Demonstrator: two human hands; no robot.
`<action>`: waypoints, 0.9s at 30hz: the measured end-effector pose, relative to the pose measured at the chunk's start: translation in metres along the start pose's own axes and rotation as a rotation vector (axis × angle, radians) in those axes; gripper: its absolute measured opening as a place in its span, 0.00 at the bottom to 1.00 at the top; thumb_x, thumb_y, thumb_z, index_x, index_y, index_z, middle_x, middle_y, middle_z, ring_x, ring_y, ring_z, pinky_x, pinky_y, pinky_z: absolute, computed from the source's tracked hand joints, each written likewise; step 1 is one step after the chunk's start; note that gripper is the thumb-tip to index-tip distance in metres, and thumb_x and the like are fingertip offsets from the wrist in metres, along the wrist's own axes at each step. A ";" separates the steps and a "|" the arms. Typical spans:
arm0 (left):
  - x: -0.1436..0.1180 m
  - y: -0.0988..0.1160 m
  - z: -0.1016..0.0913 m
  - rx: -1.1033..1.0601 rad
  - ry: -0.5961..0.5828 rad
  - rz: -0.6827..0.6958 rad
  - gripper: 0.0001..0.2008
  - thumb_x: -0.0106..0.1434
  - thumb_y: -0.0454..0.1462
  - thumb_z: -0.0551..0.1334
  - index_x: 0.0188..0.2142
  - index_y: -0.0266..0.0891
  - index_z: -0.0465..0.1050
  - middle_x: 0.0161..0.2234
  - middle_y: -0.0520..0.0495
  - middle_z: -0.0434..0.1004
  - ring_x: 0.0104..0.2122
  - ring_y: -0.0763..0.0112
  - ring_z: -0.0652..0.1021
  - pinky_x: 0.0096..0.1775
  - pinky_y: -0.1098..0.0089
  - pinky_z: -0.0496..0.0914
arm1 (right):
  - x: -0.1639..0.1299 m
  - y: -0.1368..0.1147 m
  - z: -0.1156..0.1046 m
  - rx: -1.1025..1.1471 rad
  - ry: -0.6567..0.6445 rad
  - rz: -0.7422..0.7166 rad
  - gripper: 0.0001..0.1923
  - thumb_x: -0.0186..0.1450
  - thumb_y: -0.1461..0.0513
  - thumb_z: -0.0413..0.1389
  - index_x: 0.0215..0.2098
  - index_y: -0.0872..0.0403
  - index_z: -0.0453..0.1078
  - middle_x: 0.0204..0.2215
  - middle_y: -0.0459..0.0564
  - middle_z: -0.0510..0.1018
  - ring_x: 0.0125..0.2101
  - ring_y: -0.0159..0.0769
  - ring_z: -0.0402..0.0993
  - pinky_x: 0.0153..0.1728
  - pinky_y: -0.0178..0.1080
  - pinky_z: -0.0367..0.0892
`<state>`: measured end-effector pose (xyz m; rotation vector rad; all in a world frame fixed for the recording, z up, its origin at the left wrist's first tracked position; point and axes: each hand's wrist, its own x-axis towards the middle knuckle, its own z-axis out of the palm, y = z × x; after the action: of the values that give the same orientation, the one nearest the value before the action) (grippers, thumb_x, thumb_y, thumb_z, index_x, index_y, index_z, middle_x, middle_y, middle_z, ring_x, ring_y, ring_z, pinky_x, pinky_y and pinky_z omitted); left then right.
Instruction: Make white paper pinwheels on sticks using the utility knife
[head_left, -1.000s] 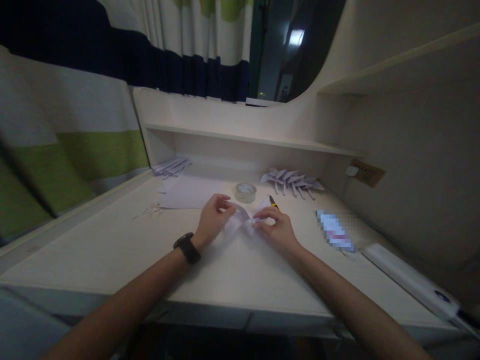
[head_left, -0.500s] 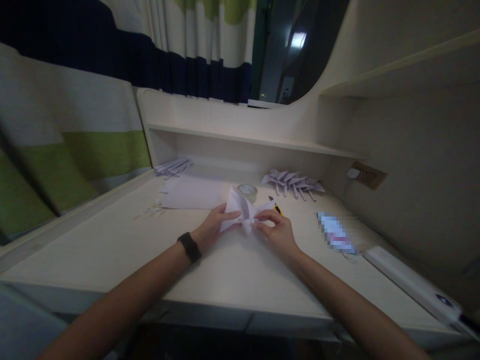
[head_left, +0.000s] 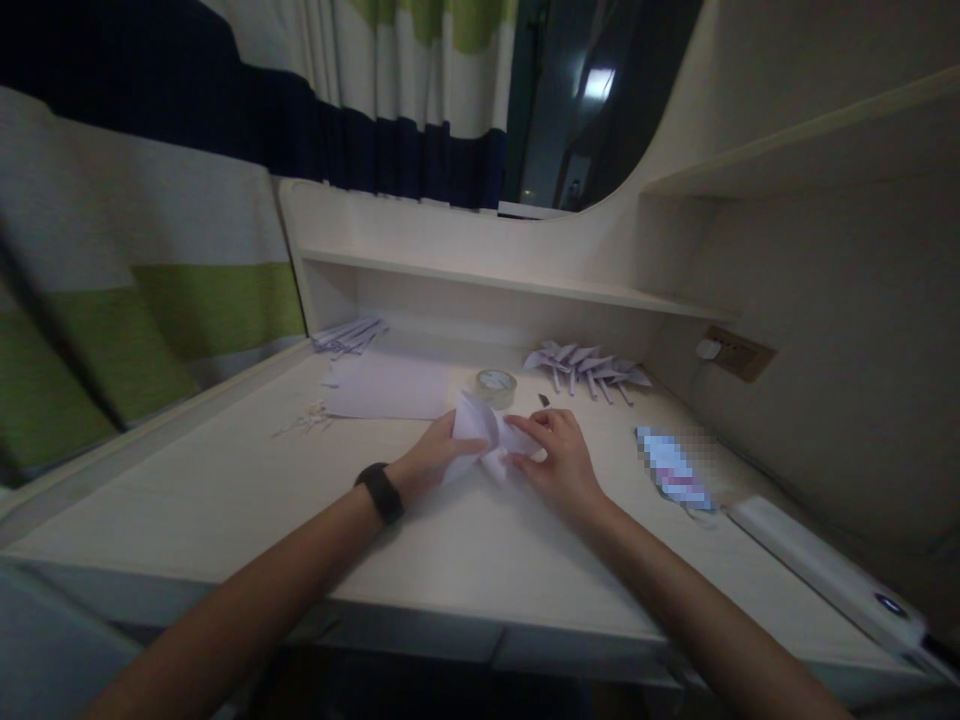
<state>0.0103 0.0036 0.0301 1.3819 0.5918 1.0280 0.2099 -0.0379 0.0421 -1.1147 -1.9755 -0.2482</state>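
Between my hands, above the front of the desk, is a white paper pinwheel (head_left: 470, 415) with its corners folded in toward the middle. My left hand (head_left: 433, 452) is closed on its left side, the thumb pressing near the centre. With thumb and fingers my right hand (head_left: 556, 455) pinches the right side of the same paper. A roll of clear tape (head_left: 495, 386) lies just behind the paper. The blade tip of a utility knife (head_left: 544, 400) shows behind my right hand, which hides the rest of it.
Finished paper pinwheels (head_left: 585, 366) lie in a row at the back right. Paper sheets (head_left: 390, 385), rolled paper sticks (head_left: 349, 336) and small scraps (head_left: 304, 420) are at the left. A blurred-out phone-like object (head_left: 675, 468) and a long white device (head_left: 825, 565) lie along the right.
The pinwheel has tilted and its right blade has folded inward. My right hand has turned slightly and now covers the knife's yellow handle. My left hand keeps its hold.
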 end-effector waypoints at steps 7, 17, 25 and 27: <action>0.001 0.006 0.004 0.289 -0.039 0.136 0.11 0.59 0.39 0.62 0.39 0.35 0.73 0.38 0.43 0.78 0.37 0.62 0.76 0.41 0.62 0.69 | 0.006 -0.011 -0.016 -0.382 -0.143 -0.323 0.27 0.58 0.59 0.61 0.54 0.36 0.65 0.46 0.52 0.68 0.47 0.51 0.59 0.47 0.53 0.55; 0.019 0.007 0.002 0.547 -0.053 0.190 0.12 0.60 0.37 0.58 0.41 0.34 0.72 0.41 0.41 0.77 0.40 0.59 0.75 0.45 0.61 0.67 | 0.016 -0.023 -0.026 -0.488 -0.344 -0.558 0.07 0.65 0.66 0.52 0.36 0.52 0.73 0.53 0.50 0.68 0.44 0.45 0.61 0.37 0.45 0.59; 0.035 0.009 0.002 0.758 -0.069 0.202 0.11 0.61 0.36 0.55 0.38 0.32 0.73 0.36 0.42 0.77 0.34 0.62 0.75 0.38 0.66 0.68 | 0.023 -0.010 -0.020 -0.460 -0.463 -0.433 0.06 0.60 0.61 0.59 0.27 0.54 0.71 0.28 0.51 0.75 0.36 0.42 0.62 0.34 0.43 0.53; 0.035 0.009 0.002 0.766 -0.082 0.209 0.11 0.62 0.36 0.54 0.37 0.32 0.73 0.35 0.43 0.77 0.32 0.64 0.75 0.36 0.67 0.68 | 0.021 -0.007 -0.021 -0.437 -0.470 -0.400 0.07 0.61 0.59 0.59 0.26 0.54 0.71 0.27 0.50 0.75 0.35 0.41 0.62 0.34 0.43 0.52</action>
<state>0.0260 0.0318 0.0469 2.1829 0.8400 0.9358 0.2104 -0.0400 0.0728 -1.1000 -2.6505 -0.7104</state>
